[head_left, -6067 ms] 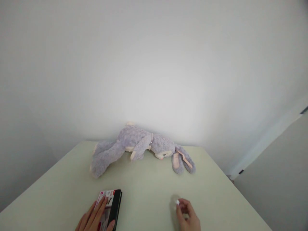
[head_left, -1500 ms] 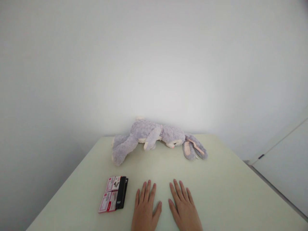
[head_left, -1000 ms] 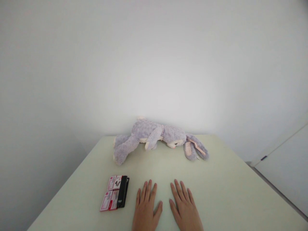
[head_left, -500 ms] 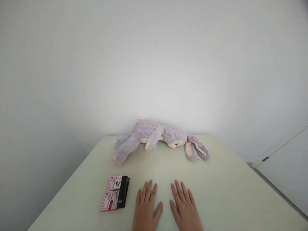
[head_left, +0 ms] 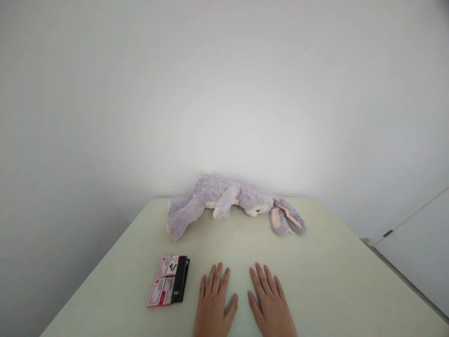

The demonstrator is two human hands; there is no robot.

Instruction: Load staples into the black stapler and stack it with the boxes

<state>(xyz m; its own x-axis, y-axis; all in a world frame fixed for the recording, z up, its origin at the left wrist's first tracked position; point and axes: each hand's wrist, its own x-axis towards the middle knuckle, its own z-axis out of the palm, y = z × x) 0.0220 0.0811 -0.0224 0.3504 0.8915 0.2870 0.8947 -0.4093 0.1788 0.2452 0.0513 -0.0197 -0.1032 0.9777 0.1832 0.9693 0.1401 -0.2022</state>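
My left hand (head_left: 213, 303) and my right hand (head_left: 271, 304) lie flat, palms down, side by side on the pale green table (head_left: 315, 276), fingers spread and holding nothing. Just left of my left hand rests a small black case with red-and-white cards or packets (head_left: 169, 286) on it, not touched. Farther back, a grey-lilac plush rabbit (head_left: 231, 202) lies on its side along the table's far edge, its long ears trailing to the right.
A plain white wall rises right behind the table. A white cabinet front (head_left: 414, 262) with a small dark handle stands to the right. The table's left edge drops off beside the case.
Six seconds ago my left hand lay on the case and my right hand pinched a small object. Both hands now rest flat mid-table; over the last second nothing has visibly moved.
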